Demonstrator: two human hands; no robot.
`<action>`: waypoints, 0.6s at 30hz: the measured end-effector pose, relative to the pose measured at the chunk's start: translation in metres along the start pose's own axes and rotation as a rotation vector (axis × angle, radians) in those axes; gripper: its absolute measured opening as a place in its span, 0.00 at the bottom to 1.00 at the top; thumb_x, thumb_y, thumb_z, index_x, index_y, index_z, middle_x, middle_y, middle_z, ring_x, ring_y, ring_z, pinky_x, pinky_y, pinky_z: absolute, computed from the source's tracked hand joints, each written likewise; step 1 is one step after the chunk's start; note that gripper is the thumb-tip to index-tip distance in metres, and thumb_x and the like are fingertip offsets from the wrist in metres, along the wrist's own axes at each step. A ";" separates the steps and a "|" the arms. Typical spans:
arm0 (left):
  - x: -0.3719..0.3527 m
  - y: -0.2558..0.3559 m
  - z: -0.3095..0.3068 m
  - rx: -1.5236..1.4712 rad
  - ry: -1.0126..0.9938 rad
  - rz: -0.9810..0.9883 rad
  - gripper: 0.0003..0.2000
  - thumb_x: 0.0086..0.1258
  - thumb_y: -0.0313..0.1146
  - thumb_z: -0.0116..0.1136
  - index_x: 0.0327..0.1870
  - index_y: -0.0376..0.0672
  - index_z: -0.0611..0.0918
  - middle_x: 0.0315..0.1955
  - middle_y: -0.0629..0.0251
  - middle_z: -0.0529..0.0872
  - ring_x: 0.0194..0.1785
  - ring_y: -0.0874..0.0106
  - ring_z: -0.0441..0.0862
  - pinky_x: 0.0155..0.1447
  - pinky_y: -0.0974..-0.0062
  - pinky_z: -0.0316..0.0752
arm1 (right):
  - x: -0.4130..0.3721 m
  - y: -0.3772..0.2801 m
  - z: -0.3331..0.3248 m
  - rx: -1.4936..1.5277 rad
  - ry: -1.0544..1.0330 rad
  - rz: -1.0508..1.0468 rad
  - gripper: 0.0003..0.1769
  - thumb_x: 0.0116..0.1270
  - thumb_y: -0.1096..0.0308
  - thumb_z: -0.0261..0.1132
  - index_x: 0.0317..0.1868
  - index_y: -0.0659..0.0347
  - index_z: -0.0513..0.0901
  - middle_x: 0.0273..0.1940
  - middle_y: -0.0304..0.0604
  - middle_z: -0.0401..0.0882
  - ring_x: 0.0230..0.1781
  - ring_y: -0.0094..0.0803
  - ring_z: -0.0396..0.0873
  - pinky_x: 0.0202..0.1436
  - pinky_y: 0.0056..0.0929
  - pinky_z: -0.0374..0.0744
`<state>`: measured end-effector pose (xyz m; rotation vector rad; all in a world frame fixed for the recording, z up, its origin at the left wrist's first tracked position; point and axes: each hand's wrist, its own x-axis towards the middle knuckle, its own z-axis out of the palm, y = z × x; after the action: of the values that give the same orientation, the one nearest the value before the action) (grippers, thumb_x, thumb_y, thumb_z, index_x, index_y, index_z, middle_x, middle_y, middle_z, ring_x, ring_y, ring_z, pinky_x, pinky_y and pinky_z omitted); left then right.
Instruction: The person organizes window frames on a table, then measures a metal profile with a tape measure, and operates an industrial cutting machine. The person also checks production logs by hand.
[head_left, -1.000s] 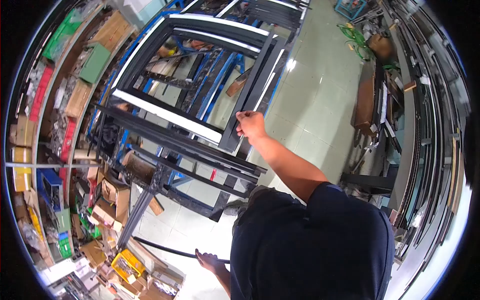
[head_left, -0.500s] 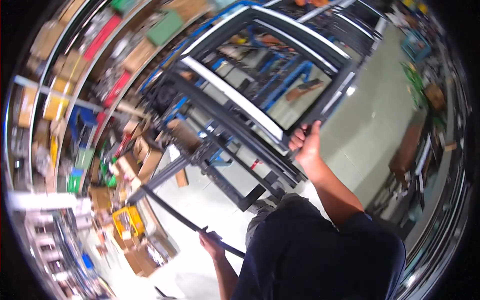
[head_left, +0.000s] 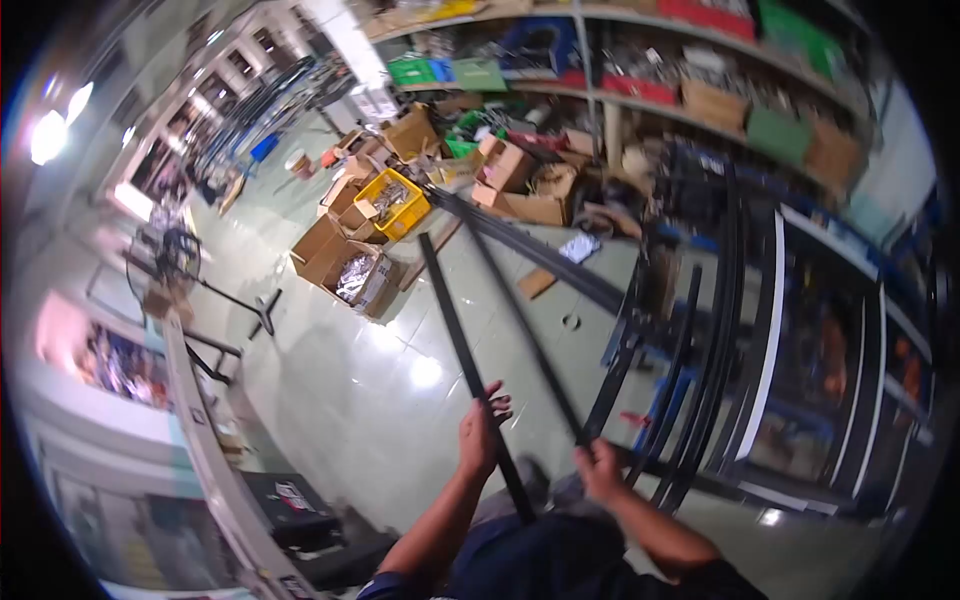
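My left hand (head_left: 482,432) is closed around a long, straight black bar (head_left: 455,335), with some fingertips showing past its far side. The bar slants from near my body up and away to the left. My right hand (head_left: 602,468) grips the near end of a second slim black bar (head_left: 525,350), which is slightly blurred. Its far end reaches toward the cardboard boxes, close to a thicker dark beam (head_left: 545,250). Right of my right hand, a black frame with white strips (head_left: 768,335) rests on the work stand beside several dark lengths (head_left: 712,370).
A yellow crate (head_left: 400,212) and open cardboard boxes (head_left: 335,262) stand on the floor ahead. Loaded shelves (head_left: 640,95) run along the back. A floor fan (head_left: 178,255) and a long pale rail (head_left: 205,450) are at the left.
My view has swung left. My right hand has left the frame's corner and now grips a second black bar. My left hand still holds a bar, which now stands more upright in view.
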<state>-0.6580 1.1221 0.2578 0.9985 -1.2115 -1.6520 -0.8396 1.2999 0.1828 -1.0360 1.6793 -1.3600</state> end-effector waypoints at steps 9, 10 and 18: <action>-0.069 0.028 -0.121 -0.140 0.423 0.080 0.19 0.88 0.49 0.49 0.41 0.45 0.83 0.32 0.74 0.78 0.34 0.81 0.73 0.40 0.76 0.71 | 0.022 -0.027 0.160 -0.257 -0.961 -0.066 0.19 0.78 0.55 0.64 0.57 0.61 0.83 0.50 0.53 0.85 0.48 0.45 0.85 0.57 0.43 0.81; -0.085 0.038 -0.135 0.008 0.531 0.116 0.19 0.88 0.46 0.50 0.38 0.44 0.85 0.24 0.80 0.73 0.30 0.83 0.69 0.35 0.78 0.64 | 0.025 0.008 0.174 -0.352 -0.859 -0.304 0.17 0.79 0.58 0.64 0.56 0.61 0.86 0.51 0.51 0.86 0.48 0.40 0.85 0.60 0.37 0.81; -0.241 0.026 -0.275 0.285 0.823 0.299 0.14 0.85 0.38 0.55 0.40 0.39 0.85 0.35 0.66 0.80 0.37 0.76 0.74 0.41 0.74 0.71 | -0.006 -0.214 0.297 -0.044 -1.221 -0.301 0.25 0.79 0.61 0.66 0.71 0.60 0.78 0.54 0.48 0.87 0.55 0.30 0.84 0.61 0.33 0.81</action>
<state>-0.3183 1.2597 0.2527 1.4008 -0.9587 -0.7060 -0.5392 1.1620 0.3415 -1.6955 0.6397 -0.5489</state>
